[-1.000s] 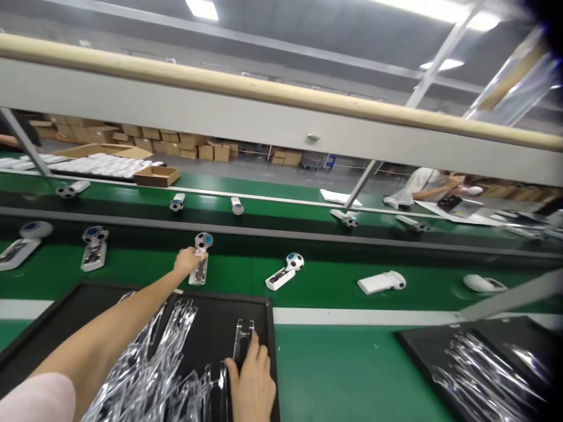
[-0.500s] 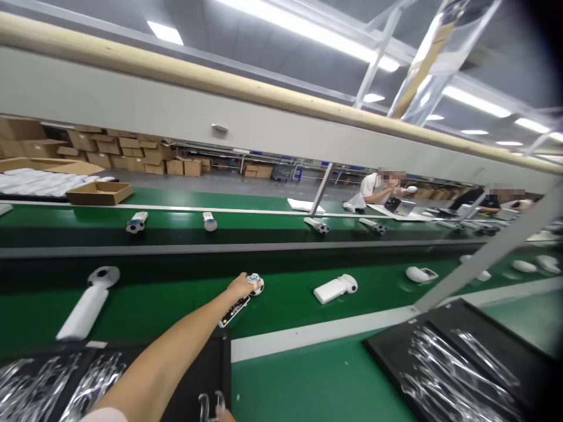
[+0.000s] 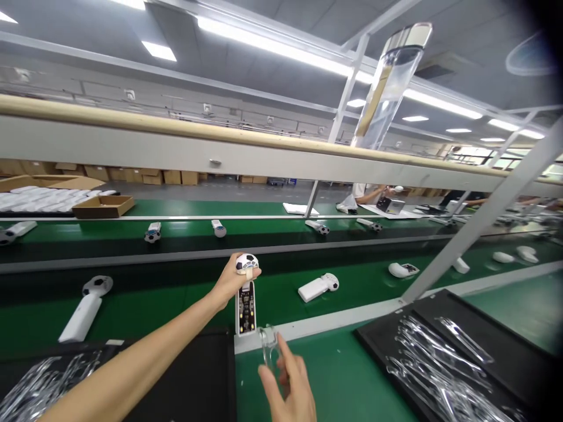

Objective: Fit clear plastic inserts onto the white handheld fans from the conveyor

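Note:
My left hand (image 3: 231, 278) is closed around the football-patterned head of a white handheld device (image 3: 247, 265), held over the near belt. The device hangs upright with its handle down, and the handle's open face shows a dark circuit board (image 3: 246, 310) with small yellow parts. Just below and to the right, my right hand (image 3: 290, 375) pinches a clear plastic piece (image 3: 267, 344) between thumb and fingers. The clear piece is close to the handle's lower end; whether they touch I cannot tell.
Black trays of clear plastic parts (image 3: 440, 363) lie at right and lower left (image 3: 48, 381). More white devices rest on the near green belt (image 3: 176, 310) and the far belt. A slanted metal post (image 3: 479, 220) stands at right. Co-workers sit across the line.
My left hand has lifted the device off the belt and turned it upright. My right hand has come up into view with the clear plastic piece, towards the device. The view has tilted upward.

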The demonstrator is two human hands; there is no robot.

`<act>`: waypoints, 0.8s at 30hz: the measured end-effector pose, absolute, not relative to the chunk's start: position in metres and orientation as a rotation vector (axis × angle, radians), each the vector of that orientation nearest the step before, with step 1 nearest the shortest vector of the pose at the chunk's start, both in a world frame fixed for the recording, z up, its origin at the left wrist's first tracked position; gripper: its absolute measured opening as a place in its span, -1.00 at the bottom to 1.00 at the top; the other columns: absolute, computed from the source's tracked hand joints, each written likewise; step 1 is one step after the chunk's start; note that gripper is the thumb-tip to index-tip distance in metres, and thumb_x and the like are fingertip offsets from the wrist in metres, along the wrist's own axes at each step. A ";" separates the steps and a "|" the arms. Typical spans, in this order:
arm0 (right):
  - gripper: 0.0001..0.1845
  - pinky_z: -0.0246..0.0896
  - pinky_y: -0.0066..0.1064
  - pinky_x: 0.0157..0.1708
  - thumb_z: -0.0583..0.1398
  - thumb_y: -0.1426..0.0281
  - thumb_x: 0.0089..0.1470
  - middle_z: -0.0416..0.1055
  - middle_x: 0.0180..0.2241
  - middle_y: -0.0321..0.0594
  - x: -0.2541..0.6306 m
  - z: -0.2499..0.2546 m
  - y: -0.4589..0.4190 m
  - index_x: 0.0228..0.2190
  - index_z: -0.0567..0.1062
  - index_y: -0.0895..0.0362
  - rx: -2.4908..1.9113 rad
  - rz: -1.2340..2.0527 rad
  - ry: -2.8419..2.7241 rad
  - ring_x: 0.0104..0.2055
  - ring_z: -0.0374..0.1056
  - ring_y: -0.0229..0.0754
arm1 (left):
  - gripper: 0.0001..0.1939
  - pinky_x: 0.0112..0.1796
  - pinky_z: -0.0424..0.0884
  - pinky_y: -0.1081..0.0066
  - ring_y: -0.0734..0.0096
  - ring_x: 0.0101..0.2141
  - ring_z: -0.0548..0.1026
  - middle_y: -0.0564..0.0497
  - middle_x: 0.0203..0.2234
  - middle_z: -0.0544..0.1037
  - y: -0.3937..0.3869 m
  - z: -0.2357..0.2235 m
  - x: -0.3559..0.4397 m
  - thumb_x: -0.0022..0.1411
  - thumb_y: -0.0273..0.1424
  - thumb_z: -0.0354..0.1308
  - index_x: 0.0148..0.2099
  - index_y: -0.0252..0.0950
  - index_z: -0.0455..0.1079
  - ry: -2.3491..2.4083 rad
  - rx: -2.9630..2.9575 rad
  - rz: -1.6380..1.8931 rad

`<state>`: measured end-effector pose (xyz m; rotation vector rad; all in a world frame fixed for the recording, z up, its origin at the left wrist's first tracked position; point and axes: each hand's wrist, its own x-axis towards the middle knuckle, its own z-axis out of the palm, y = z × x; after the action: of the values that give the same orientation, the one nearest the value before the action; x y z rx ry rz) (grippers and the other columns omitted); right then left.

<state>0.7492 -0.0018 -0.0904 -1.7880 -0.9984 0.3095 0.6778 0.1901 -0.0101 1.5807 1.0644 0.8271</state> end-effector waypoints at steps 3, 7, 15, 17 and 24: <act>-0.44 0.26 -0.41 -0.49 -0.02 0.02 0.13 0.22 -0.27 -0.19 0.737 -0.058 0.011 0.11 0.22 -0.07 -1.817 0.066 -1.207 -0.33 0.30 -0.15 | -0.51 -0.30 0.32 0.45 0.32 -0.23 0.44 -0.04 -0.21 0.46 0.151 0.019 0.650 0.03 -0.14 0.18 -0.03 -0.24 0.23 0.984 1.347 0.840; -0.46 0.26 -0.42 -0.56 -0.06 0.09 0.17 0.21 -0.29 -0.15 0.707 -0.037 0.016 0.13 0.19 0.00 -1.836 -0.096 -1.357 -0.30 0.29 -0.10 | -0.55 -0.36 0.28 0.46 0.37 -0.30 0.41 -0.01 -0.26 0.44 0.112 0.040 0.626 0.00 -0.16 0.21 -0.09 -0.24 0.25 0.970 1.191 0.892; -0.44 0.32 -0.31 -0.40 -0.15 0.09 0.20 0.31 -0.11 -0.14 0.659 -0.047 -0.001 0.21 -0.08 -0.18 -1.893 0.140 -1.285 -0.19 0.35 -0.05 | -0.55 -0.36 0.28 0.45 0.39 -0.35 0.40 0.00 -0.31 0.44 0.087 0.057 0.584 -0.06 -0.19 0.28 -0.13 -0.25 0.29 0.978 1.007 1.021; -0.45 0.29 -0.38 -0.48 -0.17 0.10 0.22 0.33 -0.17 -0.20 0.655 -0.048 -0.007 0.21 -0.15 -0.22 -1.839 0.244 -1.254 -0.26 0.37 -0.12 | -0.52 -0.30 0.29 0.43 0.39 -0.30 0.40 0.00 -0.27 0.45 0.079 0.051 0.575 -0.05 -0.18 0.27 -0.09 -0.24 0.29 0.896 0.920 1.031; -0.43 0.28 -0.33 -0.27 -0.05 0.03 0.14 0.32 -0.12 -0.18 0.668 -0.028 -0.015 0.16 0.12 -0.13 -1.716 0.534 -1.340 -0.13 0.31 -0.09 | -0.58 -0.32 0.30 0.40 0.37 -0.36 0.42 -0.04 -0.38 0.49 0.062 0.018 0.561 -0.05 -0.12 0.25 -0.24 -0.36 0.42 0.819 0.827 0.779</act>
<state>0.6680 -0.0146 -0.0282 -1.7155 -1.3405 0.5342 0.5611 0.0623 0.0182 0.8272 0.8192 0.7791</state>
